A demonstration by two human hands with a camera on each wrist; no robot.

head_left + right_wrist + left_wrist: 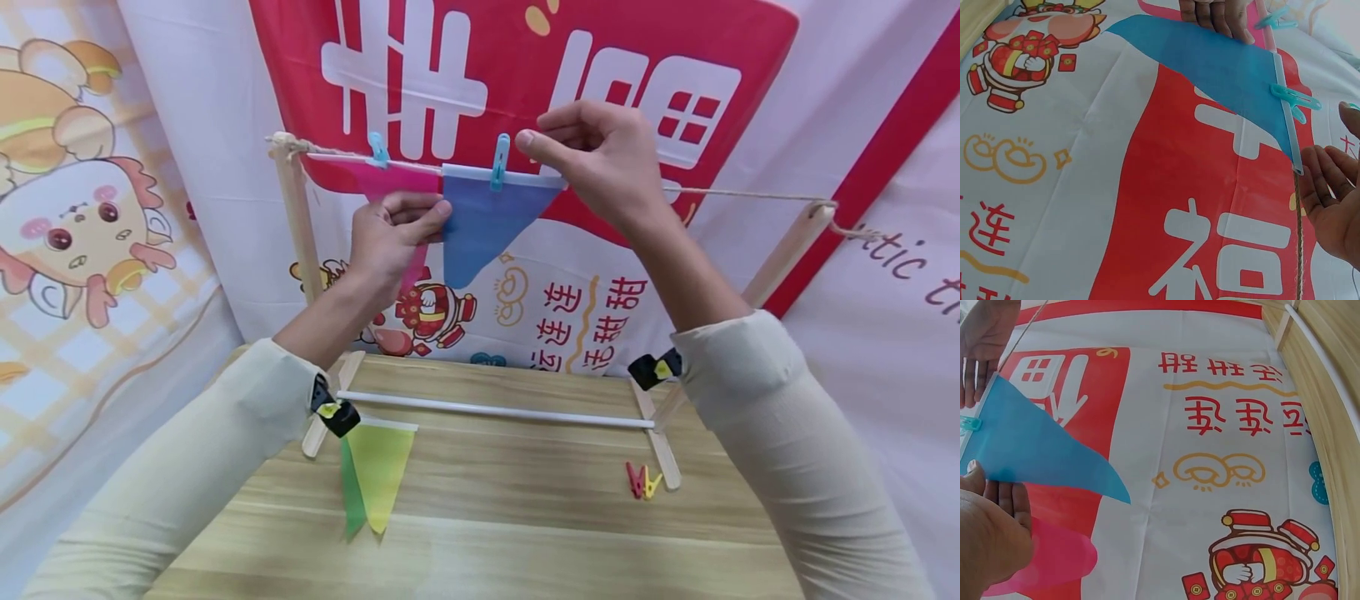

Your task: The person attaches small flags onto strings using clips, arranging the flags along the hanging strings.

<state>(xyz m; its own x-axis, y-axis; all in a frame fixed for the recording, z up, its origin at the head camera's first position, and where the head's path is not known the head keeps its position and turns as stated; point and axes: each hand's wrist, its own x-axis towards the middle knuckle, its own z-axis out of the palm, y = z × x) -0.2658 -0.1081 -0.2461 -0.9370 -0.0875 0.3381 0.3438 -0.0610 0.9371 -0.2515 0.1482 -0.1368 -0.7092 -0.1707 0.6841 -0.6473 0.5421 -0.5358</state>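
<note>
A blue pennant with a white top strip hangs from the twine, held by a light blue clothespin. My left hand pinches the pennant's left edge between thumb and fingers. To the right of that clothespin, my right hand is raised with thumb and fingers apart, holding nothing; its fingertips are right at the strip's end in the right wrist view. A pink pennant, partly hidden behind my left hand, hangs under another light blue clothespin.
Wooden posts carry the twine, and a white rod joins their feet. On the wooden table lie yellow and green pennants, overlapping. Red and yellow clothespins lie at the right. A printed cloth hangs behind.
</note>
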